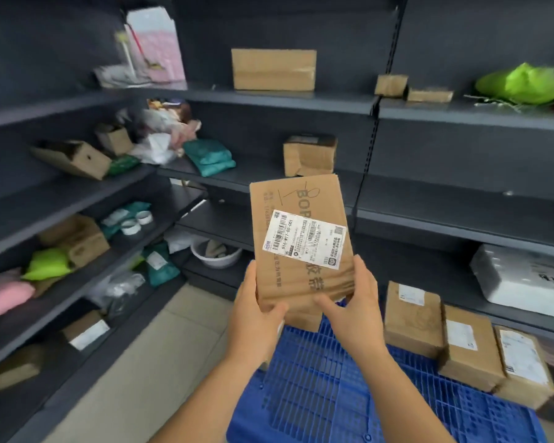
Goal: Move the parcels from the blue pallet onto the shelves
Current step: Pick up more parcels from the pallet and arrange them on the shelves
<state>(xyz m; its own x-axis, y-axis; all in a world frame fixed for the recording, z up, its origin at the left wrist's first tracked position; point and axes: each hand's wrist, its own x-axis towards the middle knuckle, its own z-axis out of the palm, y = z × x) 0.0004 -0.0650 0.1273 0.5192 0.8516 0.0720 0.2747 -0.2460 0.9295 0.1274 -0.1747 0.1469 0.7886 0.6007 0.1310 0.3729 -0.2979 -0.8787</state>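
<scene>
Both hands grip one flat cardboard box (301,244) at centre frame — raised above the blue pallet (349,388), label facing the camera. The left hand (256,310) clasps its lower left edge, thumb across the front; the right hand (354,302) clasps the lower right corner, fingers curled behind. Three more boxes (461,343) sit on the pallet at lower right, below the dark shelves (429,113).

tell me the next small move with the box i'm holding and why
Probably carry the flat brown cardboard box with the white shipping label forward onto the bare stretch of dark grey shelf right of the dented cardboard box. Both the left hand and right hand already grip its lower end, lifted clear of the blue plastic pallet.
</scene>
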